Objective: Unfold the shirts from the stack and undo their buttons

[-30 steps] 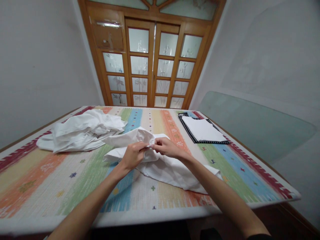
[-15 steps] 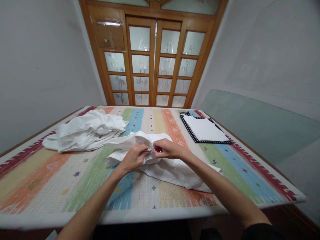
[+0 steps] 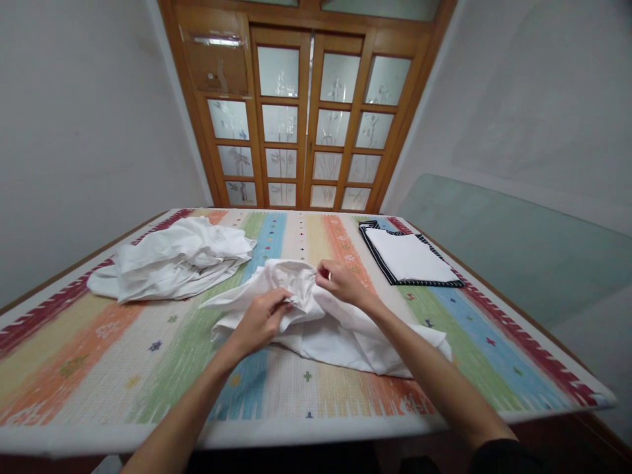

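Note:
A crumpled white cloth (image 3: 326, 329) lies in the middle of the striped table cover (image 3: 99, 355). My left hand (image 3: 261, 319) is closed, pinching a fold of this cloth near its middle. My right hand (image 3: 340, 283) is closed on the cloth's upper edge, a little farther away and to the right of the left hand. The two hands are apart, with bunched fabric between them.
A heap of white cloth (image 3: 172, 260) lies at the back left of the table. A folded white cloth with a dark striped border (image 3: 409, 257) lies at the back right. Wooden glazed doors (image 3: 306, 112) stand behind the table. A glass pane (image 3: 518, 243) leans against the right wall.
My hands were together pinching one spot of the cloth. The right hand has moved away and up along the edge, and the cloth has bunched up more between them.

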Action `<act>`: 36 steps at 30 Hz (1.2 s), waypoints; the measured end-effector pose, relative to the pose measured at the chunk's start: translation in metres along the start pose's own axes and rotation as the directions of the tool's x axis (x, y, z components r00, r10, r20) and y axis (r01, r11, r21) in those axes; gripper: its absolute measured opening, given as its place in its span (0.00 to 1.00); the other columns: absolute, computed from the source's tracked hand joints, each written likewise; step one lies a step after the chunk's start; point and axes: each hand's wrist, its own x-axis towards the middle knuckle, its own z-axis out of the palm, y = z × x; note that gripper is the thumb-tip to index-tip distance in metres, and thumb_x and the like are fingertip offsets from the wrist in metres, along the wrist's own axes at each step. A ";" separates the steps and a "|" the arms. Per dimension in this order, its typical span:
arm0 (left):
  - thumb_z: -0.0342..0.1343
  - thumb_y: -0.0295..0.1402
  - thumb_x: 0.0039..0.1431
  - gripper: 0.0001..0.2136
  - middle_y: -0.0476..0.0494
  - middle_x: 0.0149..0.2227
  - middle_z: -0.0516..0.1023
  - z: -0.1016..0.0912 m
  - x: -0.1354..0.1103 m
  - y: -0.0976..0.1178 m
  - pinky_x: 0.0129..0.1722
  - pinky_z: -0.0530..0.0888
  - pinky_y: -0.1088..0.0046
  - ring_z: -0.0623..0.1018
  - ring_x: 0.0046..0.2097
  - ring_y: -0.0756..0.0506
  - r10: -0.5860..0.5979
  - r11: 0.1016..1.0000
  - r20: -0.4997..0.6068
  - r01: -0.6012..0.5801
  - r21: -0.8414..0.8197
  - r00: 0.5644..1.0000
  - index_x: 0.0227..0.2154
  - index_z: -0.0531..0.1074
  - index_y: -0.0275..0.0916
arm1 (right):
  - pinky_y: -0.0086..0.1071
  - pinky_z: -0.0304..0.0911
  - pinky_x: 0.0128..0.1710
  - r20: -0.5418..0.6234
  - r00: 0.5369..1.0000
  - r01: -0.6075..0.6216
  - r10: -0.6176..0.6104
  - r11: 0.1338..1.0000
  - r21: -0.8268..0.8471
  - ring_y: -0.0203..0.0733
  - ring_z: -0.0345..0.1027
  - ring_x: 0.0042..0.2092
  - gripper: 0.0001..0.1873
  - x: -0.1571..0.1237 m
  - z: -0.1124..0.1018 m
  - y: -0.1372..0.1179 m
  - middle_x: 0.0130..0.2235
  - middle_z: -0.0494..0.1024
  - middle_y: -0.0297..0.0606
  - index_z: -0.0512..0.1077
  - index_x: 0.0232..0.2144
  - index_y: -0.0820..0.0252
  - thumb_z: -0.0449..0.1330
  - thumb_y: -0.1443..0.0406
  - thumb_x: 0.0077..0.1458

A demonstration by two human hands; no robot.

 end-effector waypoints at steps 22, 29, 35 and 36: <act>0.47 0.37 0.59 0.10 0.50 0.26 0.73 -0.087 0.072 -0.022 0.29 0.65 0.74 0.72 0.29 0.47 -0.127 0.928 0.189 0.049 0.371 0.974 0.29 0.69 0.39 | 0.26 0.52 0.17 0.093 0.829 -0.538 0.552 0.740 0.405 0.32 0.57 0.18 0.12 0.055 -0.057 0.016 0.17 0.64 0.31 0.62 0.21 0.59 0.51 0.62 0.55; 0.50 0.33 0.54 0.10 0.40 0.41 0.77 -0.038 0.050 -0.046 0.43 0.69 0.67 0.76 0.43 0.41 -0.230 0.889 0.251 0.098 0.447 0.940 0.39 0.69 0.38 | 0.27 0.58 0.27 0.217 0.930 -0.335 0.295 0.926 0.175 0.38 0.67 0.31 0.17 0.022 0.011 0.016 0.33 0.75 0.39 0.69 0.34 0.61 0.63 0.54 0.49; 0.51 0.29 0.53 0.13 0.37 0.45 0.78 -0.019 0.058 -0.064 0.50 0.68 0.65 0.76 0.48 0.40 -0.303 0.877 0.225 0.179 0.445 0.926 0.42 0.72 0.36 | 0.28 0.48 0.28 0.355 0.926 -0.045 0.133 0.968 -0.245 0.38 0.65 0.31 0.04 0.012 0.018 -0.001 0.30 0.76 0.39 0.71 0.26 0.62 0.62 0.66 0.50; 0.51 0.28 0.53 0.14 0.38 0.45 0.78 -0.020 0.059 -0.067 0.50 0.68 0.66 0.76 0.47 0.41 -0.293 0.887 0.254 0.163 0.432 0.922 0.42 0.73 0.37 | 0.28 0.48 0.28 0.360 0.924 -0.030 0.129 0.963 -0.267 0.38 0.66 0.31 0.05 0.012 0.013 0.000 0.29 0.76 0.39 0.71 0.25 0.62 0.61 0.67 0.51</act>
